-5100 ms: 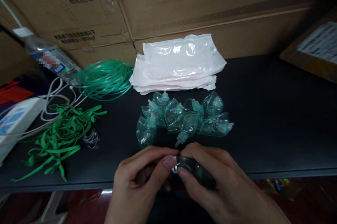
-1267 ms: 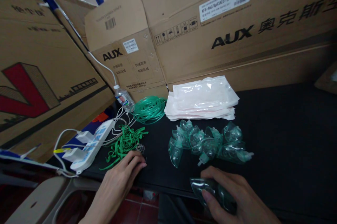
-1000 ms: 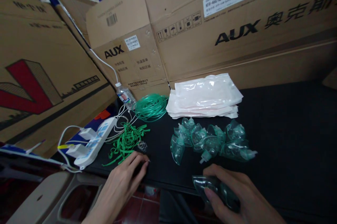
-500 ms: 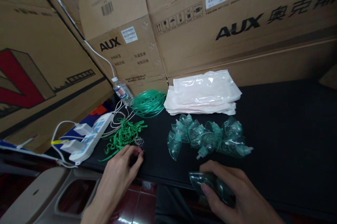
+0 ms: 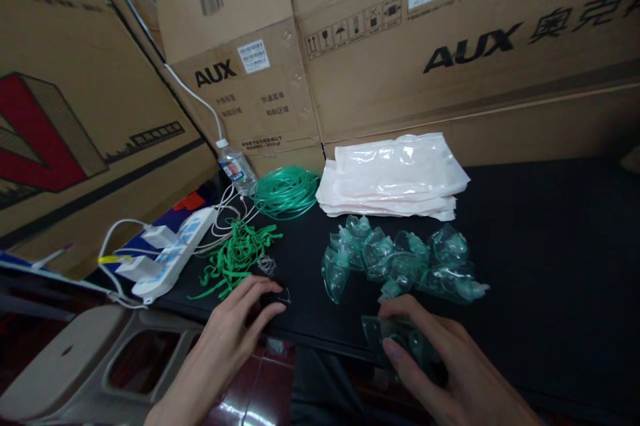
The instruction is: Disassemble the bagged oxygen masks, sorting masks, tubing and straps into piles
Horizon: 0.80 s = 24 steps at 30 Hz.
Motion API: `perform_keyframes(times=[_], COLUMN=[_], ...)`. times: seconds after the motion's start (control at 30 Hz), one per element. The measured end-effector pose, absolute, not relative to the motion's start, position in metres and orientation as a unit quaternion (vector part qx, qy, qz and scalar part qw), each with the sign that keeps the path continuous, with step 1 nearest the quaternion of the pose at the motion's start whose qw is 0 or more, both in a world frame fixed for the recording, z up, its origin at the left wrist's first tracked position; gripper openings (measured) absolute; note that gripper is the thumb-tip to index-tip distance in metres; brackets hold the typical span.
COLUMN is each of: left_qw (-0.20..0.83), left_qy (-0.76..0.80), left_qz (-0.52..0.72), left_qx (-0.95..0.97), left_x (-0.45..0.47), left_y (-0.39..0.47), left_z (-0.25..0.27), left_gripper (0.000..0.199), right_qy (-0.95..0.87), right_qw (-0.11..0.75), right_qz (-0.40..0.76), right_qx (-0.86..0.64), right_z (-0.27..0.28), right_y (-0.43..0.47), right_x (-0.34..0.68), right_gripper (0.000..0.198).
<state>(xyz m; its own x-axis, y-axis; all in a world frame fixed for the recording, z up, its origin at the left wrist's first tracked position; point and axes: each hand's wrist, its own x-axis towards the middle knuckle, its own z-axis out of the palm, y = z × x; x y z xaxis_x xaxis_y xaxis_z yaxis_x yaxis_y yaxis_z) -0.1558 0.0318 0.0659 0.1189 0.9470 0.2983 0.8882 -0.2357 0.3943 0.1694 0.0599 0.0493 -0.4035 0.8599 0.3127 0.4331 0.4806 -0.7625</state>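
Observation:
My right hand (image 5: 440,359) grips a clear green breathing mask (image 5: 383,336) at the near edge of the black table (image 5: 550,266). My left hand (image 5: 240,319) lies on the table edge, its fingertips pinching a small thin clip (image 5: 284,297), just in front of a tangle of green elastic straps (image 5: 235,259) and a little pile of clear clips (image 5: 267,265). Several more green masks (image 5: 400,263) lie in a cluster beyond my right hand.
A stack of sealed white pouches (image 5: 395,176) and a coil of green tubing (image 5: 285,189) lie behind the masks. A power strip with plugs (image 5: 167,259) and a water bottle (image 5: 235,167) are at the left. Large cardboard boxes (image 5: 400,46) wall the back. A grey stool (image 5: 85,373) stands lower left.
Five seconds ago both hands held the mask together. My left hand has since moved left to the clips beside the straps and now pinches one; my right hand keeps the mask.

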Motion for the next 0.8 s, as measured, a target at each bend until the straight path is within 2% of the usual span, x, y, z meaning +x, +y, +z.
perform_keyframes(times=[0.1,0.2,0.57,0.8], left_qw=[-0.006,-0.029,-0.041,0.003], left_qy=[0.668,0.669,0.734,0.725], left_qz=[0.264,0.279,0.315,0.31], left_qx=[0.696,0.689,0.6,0.615], left_x=[-0.143,-0.133,-0.131,-0.132], left_y=[0.03,0.032,0.025,0.027], left_z=[0.065,0.06,0.048,0.045], left_gripper=[0.04,0.048,0.055,0.042], right_qy=[-0.785,-0.789,-0.792,-0.794], right_qw=[0.362,0.363,0.375,0.363], right_qz=[0.282,0.264,0.277,0.289], right_qx=[-0.417,-0.42,-0.394,-0.393], right_z=[0.047,0.044,0.061,0.06], right_y=[0.06,0.059,0.06,0.061], right_x=[0.171,0.172,0.165,0.166], right_gripper=[0.024,0.024,0.016,0.015])
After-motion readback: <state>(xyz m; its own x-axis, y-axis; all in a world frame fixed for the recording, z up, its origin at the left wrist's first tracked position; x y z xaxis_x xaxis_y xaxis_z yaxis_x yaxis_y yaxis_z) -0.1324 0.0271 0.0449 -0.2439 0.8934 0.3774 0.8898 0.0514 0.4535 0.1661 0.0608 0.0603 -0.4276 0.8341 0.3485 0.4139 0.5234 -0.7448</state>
